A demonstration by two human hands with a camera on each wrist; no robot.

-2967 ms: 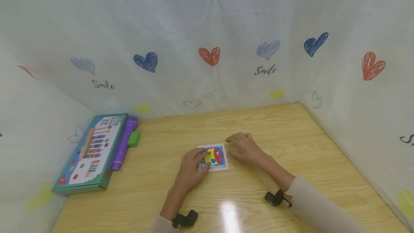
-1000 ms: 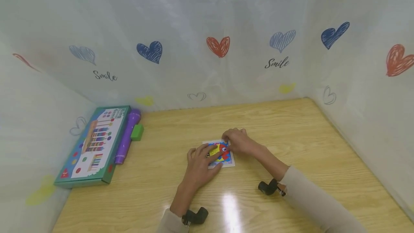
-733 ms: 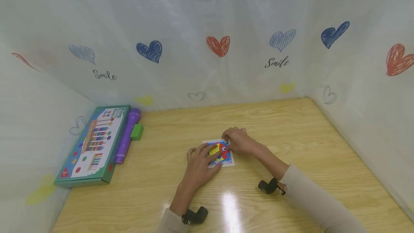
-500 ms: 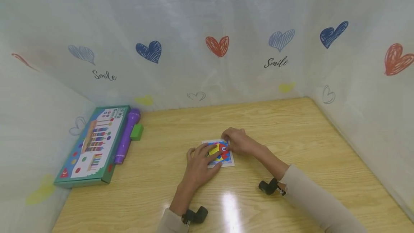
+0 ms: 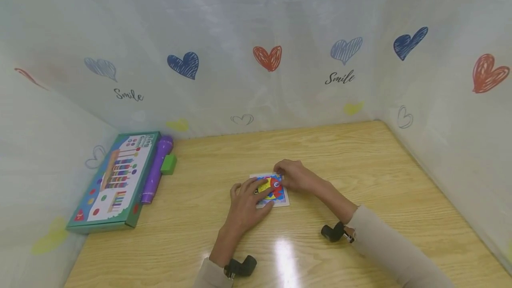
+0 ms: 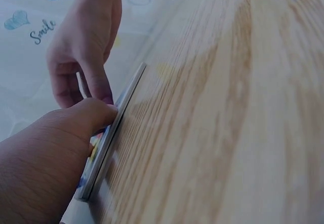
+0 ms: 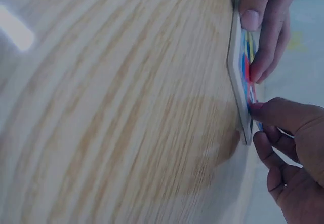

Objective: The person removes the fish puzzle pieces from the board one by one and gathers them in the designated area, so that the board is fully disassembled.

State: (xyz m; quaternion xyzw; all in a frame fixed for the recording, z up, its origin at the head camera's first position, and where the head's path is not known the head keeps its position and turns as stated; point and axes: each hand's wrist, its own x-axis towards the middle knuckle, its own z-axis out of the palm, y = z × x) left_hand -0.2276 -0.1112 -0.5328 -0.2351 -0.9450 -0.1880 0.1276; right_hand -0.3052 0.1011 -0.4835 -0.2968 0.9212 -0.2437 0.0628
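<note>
The left hand [image 5: 247, 202] rests on the puzzle [image 5: 278, 195], fingers spread over its fish picture, thumb at its near edge. The right hand [image 5: 297, 177] has its thumb on the puzzle's far right corner, fingers curled beside; whether they pinch anything I cannot tell. The puzzle lies flat on the desk [image 5: 360, 168], well in from the left and right edges. By the desk's far left corner, the box [image 5: 114, 181] lies along the left edge, the microphone [image 5: 156, 173] beside it, then the block [image 5: 169, 164]. A heart-print sheet [image 5: 224, 21] hangs behind the far edge.
</note>
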